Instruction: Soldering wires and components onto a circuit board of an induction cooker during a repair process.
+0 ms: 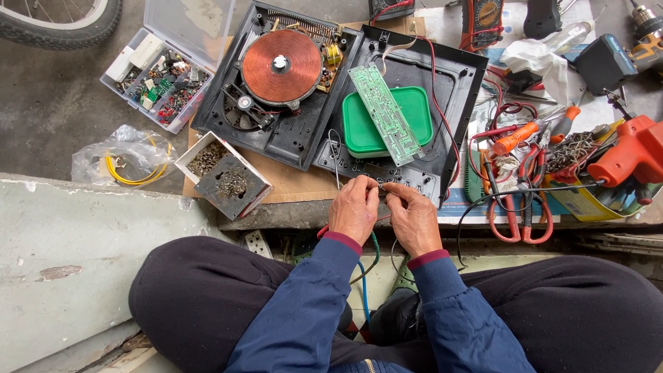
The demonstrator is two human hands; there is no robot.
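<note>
Far left: a clear plastic bag (114, 162) holding yellow wire lies on the concrete, below an open compartment box (155, 83) of small electronic parts. Next to the right, a small cardboard box (222, 174) of metal bits rests on the corner of a cardboard sheet (293, 185).

Centre left: the opened black cooker housing (276, 135) shows its copper coil (281, 66), flat and round. Beside it, the second black housing half (456, 76) carries a green plastic lid (366, 135), with a long green circuit board (384, 114) lying slantwise across the lid.

Centre, at the near edge of that housing half: my left hand (353, 208) and my right hand (414, 220) meet, knuckles almost touching. The fingertips of both hands are pinched closed on a thin wire (334, 155) that runs up over the housing. I cannot tell exactly how the wire ends sit between the fingertips; they are too small to make out. My blue sleeves and dark trousers fill the foreground.

Right: red-handled pliers (514, 221) lie among tangled leads, with an orange-handled screwdriver (518, 137) above them. Far right, an orange tool (632, 148) rests on a yellow box (587, 204).
</note>
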